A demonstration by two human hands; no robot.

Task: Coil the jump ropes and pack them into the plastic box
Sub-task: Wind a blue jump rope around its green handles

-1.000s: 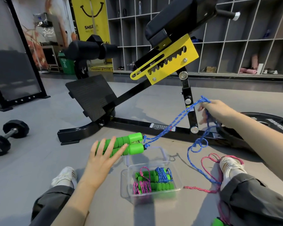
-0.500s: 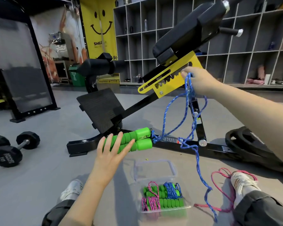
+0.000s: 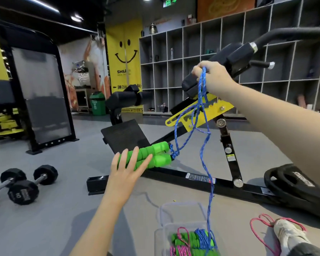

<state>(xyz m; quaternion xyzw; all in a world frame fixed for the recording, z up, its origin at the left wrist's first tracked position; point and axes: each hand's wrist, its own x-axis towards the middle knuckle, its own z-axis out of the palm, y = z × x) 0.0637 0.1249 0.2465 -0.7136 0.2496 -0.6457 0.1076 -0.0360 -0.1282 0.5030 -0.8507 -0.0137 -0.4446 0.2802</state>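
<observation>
My right hand (image 3: 212,78) is raised high and pinches several loops of the blue jump rope (image 3: 203,145). The rope's tail hangs down to the clear plastic box (image 3: 163,218) on the floor. The rope's two green handles (image 3: 155,154) are side by side in the air behind my left hand (image 3: 126,172). That hand's fingers lie straight and spread across them; what supports them underneath is hidden. Inside the box lie coiled ropes (image 3: 190,241), pink and blue, with green handles. A loose pink rope (image 3: 260,224) lies by my right shoe (image 3: 288,235).
A black and yellow exercise bench (image 3: 174,177) stands just beyond the box. Black weight plates (image 3: 294,185) lie to the right, and dumbbells (image 3: 24,185) lie on the grey floor at left. Grey cubby shelves line the back wall.
My right hand has lifted the blue rope from low on the right to well above the bench, drawing the rope's tail off the floor. My left hand has kept the handles in place.
</observation>
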